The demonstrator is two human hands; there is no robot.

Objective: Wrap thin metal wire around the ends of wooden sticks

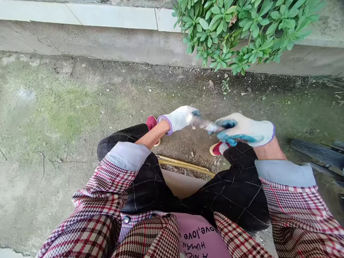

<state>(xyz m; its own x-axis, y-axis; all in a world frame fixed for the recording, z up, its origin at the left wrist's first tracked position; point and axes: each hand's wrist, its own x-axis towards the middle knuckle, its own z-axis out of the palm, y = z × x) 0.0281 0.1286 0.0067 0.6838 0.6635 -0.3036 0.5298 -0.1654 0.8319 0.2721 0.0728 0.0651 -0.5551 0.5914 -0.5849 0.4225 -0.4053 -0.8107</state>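
Your gloved left hand [178, 119] and gloved right hand [243, 129] meet at a slim, grey tool [212, 127], held aslant above the ground between your shoes and just beyond your knees. The left fingers are curled closed at its upper end, though their tips are partly hidden; the right fingers are wrapped closed around its lower end. Motion blur hides the tool's exact kind; a bright, silvery section shows near its middle.

Below your hands, your red left shoe [152, 123] and red right shoe [215, 148] stand apart on bare soil [129, 93]. Nearer you, a yellow bar [185, 165] spans the gap between your legs, with a pale panel [184, 182] beside it. Ahead, a low wall [107, 41] crosses the view, topped by white tiles [115, 16]; a leafy shrub [242, 34] overhangs it at right. A small weed [225, 85] grows near its foot. Dark objects [317, 150], indistinct, lie beyond your right forearm; twigs [43, 161] lie at far left.
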